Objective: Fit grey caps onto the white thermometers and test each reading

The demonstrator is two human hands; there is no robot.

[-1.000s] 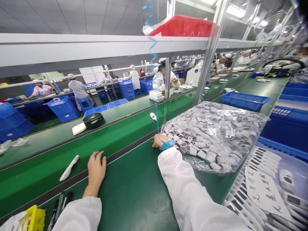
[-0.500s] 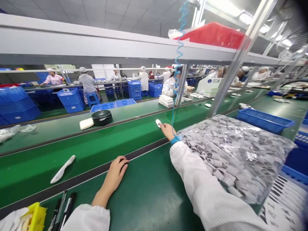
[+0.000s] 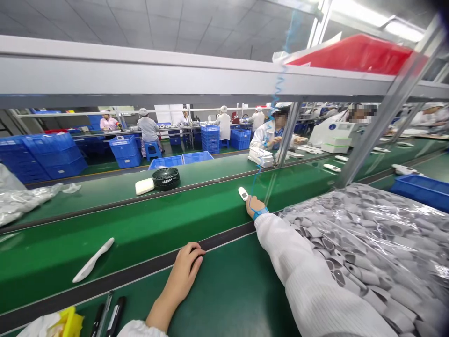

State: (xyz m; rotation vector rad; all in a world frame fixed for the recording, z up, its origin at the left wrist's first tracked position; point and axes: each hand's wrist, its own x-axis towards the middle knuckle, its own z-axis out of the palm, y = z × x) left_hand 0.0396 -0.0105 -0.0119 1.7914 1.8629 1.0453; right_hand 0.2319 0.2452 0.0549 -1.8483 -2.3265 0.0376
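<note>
My right hand [image 3: 256,207] reaches over the green conveyor belt [image 3: 196,204], fingers closed at the near end of a white handheld device [image 3: 242,193] with a small dark screen. Its fingertips are partly hidden. A blue wrist strap [image 3: 260,213] with a thin coiled cord circles that wrist. My left hand [image 3: 185,266] rests on the dark edge strip beside the belt, fingers loosely bent, thumb apart, holding nothing. Left of it, a slim white curved piece [image 3: 93,261] lies on the belt.
A clear plastic bag of grey-white tube pieces [image 3: 365,248] fills the right side. Pens [image 3: 115,316] and a yellow bin [image 3: 72,323] lie at lower left. Beyond the belt are a black round fan part [image 3: 166,178], a white block [image 3: 144,187] and a seated co-worker [image 3: 266,133]. A metal post [image 3: 382,117] stands at right.
The view has shifted, so most things appear farther right and lower. My right hand is still at the white device on the belt, with more of the device showing. My left hand stays resting.
</note>
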